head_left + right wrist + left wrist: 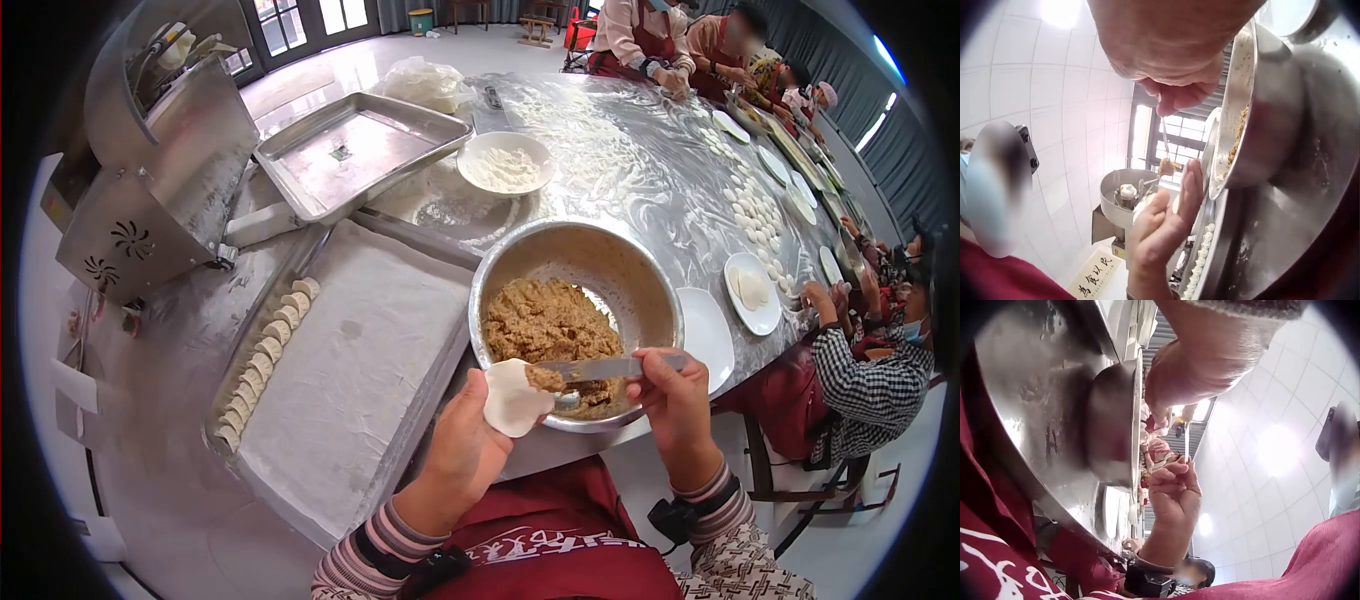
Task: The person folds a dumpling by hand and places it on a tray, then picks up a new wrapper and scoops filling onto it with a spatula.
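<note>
Dumpling wrapper [510, 405]: round, thin, matte white dough, soft at the edge and slightly cupped. Held over the near rim of the bowl [600, 265], at the front edge of the counter [620, 170]. Cradled on the lightly bent fingers of the left hand [465, 445], thumb at its lower edge. Topped at the right side with a small lump of filling [545, 378]: brown, coarse, moist-looking.

Right hand [678, 405] curled round the handle of a spatula [600, 368], a flat, narrow strip of bright metal, tip touching the lump on the dough.

Bowl of dull brushed steel, deep and round, smeared inside, about half covered with the same grainy brown mixture [545, 325].

To the left, a wide shallow tray [360, 360] lined with white, flour-dusted cloth; along its far left edge a single row of folded dumplings [265, 350], pale, plump, crescent-shaped, each touching the next.

Counter of reflective steel, streaked and powdered with flour.
</note>
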Tool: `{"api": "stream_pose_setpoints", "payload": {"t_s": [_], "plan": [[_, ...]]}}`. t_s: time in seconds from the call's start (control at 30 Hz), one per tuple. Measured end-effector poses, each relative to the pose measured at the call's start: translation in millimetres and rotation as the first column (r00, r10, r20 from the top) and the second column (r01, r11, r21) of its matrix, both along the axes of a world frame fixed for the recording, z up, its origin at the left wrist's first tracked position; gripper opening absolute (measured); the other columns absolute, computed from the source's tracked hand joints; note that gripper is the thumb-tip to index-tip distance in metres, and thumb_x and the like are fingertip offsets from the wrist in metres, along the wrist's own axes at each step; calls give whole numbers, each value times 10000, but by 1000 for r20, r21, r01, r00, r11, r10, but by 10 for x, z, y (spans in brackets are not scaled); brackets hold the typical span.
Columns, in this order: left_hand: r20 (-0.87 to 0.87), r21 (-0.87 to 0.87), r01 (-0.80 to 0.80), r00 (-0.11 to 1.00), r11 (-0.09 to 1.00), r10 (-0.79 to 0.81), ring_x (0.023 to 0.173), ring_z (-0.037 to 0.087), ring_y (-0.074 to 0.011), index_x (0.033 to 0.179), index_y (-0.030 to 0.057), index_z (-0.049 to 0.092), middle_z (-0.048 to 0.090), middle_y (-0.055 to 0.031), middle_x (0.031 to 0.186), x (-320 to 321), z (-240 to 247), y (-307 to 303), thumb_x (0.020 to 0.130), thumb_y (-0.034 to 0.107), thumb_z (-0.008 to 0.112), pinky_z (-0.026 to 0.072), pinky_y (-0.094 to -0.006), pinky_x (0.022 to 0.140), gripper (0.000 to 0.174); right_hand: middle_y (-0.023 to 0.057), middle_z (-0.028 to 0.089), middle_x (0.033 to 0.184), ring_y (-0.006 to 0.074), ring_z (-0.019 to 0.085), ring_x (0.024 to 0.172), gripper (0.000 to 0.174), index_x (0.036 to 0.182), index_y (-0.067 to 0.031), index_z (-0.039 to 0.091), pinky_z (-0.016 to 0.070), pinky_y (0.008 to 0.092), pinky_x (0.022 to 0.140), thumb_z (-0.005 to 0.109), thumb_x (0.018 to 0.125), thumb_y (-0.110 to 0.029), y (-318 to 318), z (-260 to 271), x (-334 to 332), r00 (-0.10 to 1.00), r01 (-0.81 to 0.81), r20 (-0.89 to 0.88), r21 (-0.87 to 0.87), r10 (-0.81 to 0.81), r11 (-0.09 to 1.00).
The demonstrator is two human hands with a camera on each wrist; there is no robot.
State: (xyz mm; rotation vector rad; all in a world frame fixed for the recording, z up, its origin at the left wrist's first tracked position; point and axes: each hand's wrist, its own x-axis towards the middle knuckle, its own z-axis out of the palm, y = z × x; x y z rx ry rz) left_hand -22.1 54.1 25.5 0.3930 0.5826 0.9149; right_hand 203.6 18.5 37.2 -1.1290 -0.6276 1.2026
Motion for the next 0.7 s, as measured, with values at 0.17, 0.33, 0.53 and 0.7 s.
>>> {"api": "stream_pose_setpoints", "payload": {"t_s": [0.17,0.33,0.53,0.7], "plan": [[101,-14,7,995,1000,-6,1206,478,-285,1334,-21,344,466,-160,1317,154,39,30,1001,457,231,392,-434,1018,594,142,654,822,223,630,708,152,956,6,663,500,309,596,652,804,-1,-142,-83,-129,619,-395,752,546,-226,739],[140,-47,-56,988,997,62,1224,458,-280,1347,-20,324,458,-163,1325,219,28,31,999,470,213,344,-430,1055,610,87,651,884,214,642,759,171,915,-30,662,503,307,618,718,760,-73,-285,15,-202,81,-752,874,369,-479,546],[88,-60,-121,988,991,126,1202,479,-300,1320,-37,353,490,-199,1281,184,-30,68,1004,459,198,354,-431,1047,608,80,657,854,210,638,747,283,976,-44,649,493,312,611,752,718,-100,-438,223,-85,214,-608,903,421,-372,673],[29,0,-171,985,985,171,1194,488,-320,1306,-42,370,502,-215,1261,64,22,16,1000,465,226,377,-429,1029,610,90,623,742,238,593,633,187,906,-27,661,454,325,554,701,724,-5,-253,2,-62,269,-308,912,387,-310,869]]}}
